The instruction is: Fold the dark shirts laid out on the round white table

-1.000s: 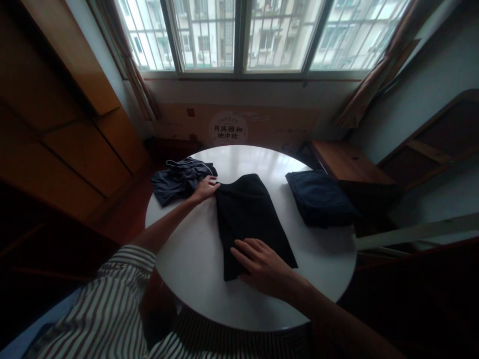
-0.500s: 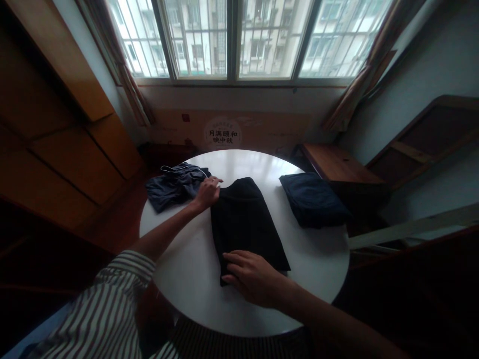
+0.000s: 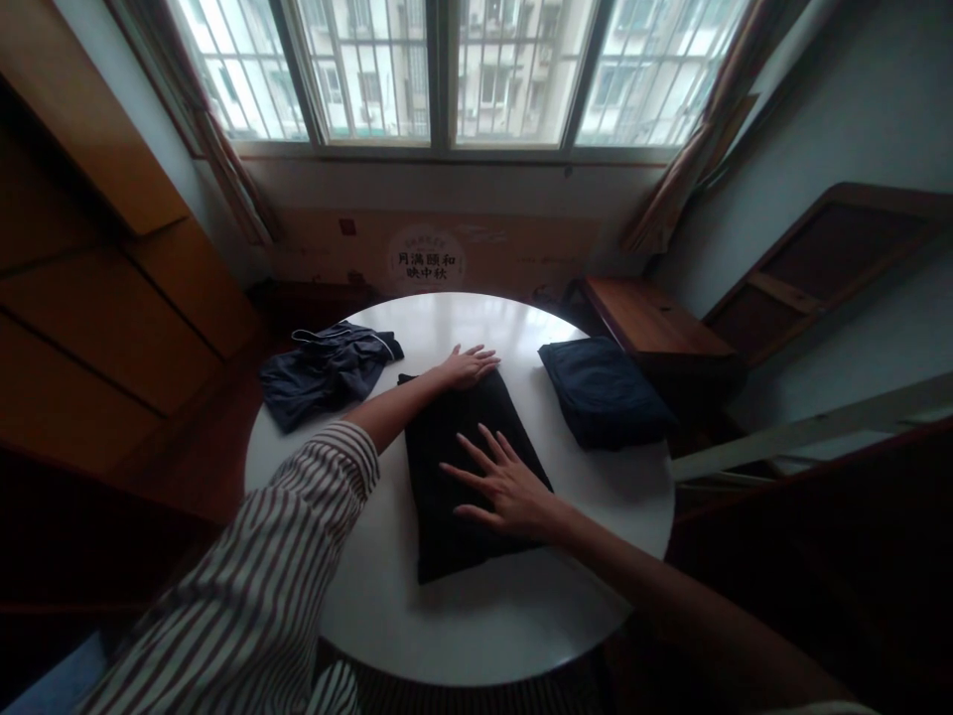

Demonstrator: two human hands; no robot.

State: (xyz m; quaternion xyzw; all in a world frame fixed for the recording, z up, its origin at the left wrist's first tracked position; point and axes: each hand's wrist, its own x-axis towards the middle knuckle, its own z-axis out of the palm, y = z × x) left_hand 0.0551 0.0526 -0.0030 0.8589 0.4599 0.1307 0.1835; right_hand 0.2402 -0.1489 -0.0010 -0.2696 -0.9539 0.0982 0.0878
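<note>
A black folded garment [image 3: 454, 536] lies flat on the round white table [image 3: 372, 616], and its kind cannot be told from this view. My left hand [image 3: 471, 366] rests on its far end with the fingers stretched out. Across the garment's middle, near its right side, my right hand [image 3: 506, 492] lies with fingers spread wide. Both hands are open and hold nothing. Part of the garment is hidden under the hands and my left forearm.
A crumpled dark garment with a white cord [image 3: 328, 367] lies at the table's left edge. A folded navy garment [image 3: 607, 392] sits on the right. Beyond the table are a low wooden cabinet [image 3: 662, 313] and a barred window [image 3: 439, 79].
My left hand has moved right from the garment's far left corner and flattened out on its far end. My right hand has slid up from the near edge and spread its fingers.
</note>
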